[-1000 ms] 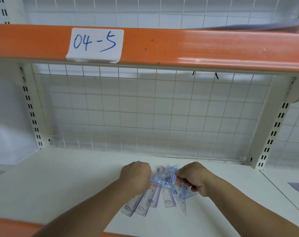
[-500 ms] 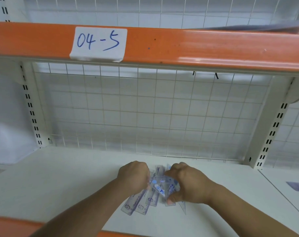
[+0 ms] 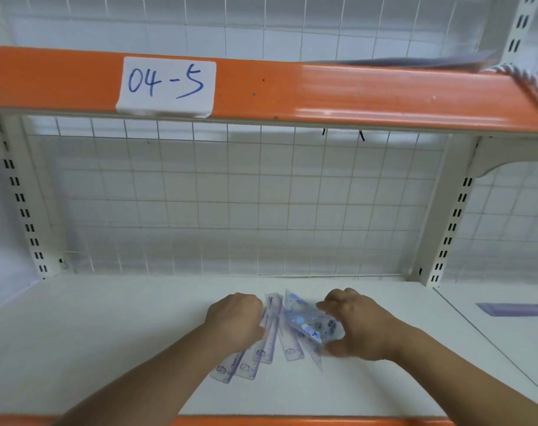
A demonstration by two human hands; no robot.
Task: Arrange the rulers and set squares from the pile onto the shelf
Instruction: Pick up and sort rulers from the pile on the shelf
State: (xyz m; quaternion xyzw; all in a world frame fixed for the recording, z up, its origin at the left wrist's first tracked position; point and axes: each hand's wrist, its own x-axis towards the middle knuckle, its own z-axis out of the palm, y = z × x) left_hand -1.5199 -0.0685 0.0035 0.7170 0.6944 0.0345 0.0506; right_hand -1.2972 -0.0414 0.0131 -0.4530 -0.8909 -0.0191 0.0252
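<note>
A fanned pile of clear plastic rulers (image 3: 269,339) with purple print lies on the white shelf board (image 3: 107,339). On its right side lie clear set squares (image 3: 307,324) with blue marks. My left hand (image 3: 235,318) rests curled on the left part of the rulers. My right hand (image 3: 356,324) grips the set squares, fingers over their far edge and thumb at the near edge. Parts of the pile are hidden under both hands.
A white wire grid (image 3: 230,204) closes the back of the shelf. An orange beam (image 3: 323,90) with a paper label "04-5" (image 3: 167,86) runs overhead. A purple flat item (image 3: 513,309) lies on the neighbouring shelf at right. An orange front edge (image 3: 292,421) runs below.
My right hand has shifted right and spread over the set squares, drawing them rightward off the rulers. My left hand has stayed on the rulers.
</note>
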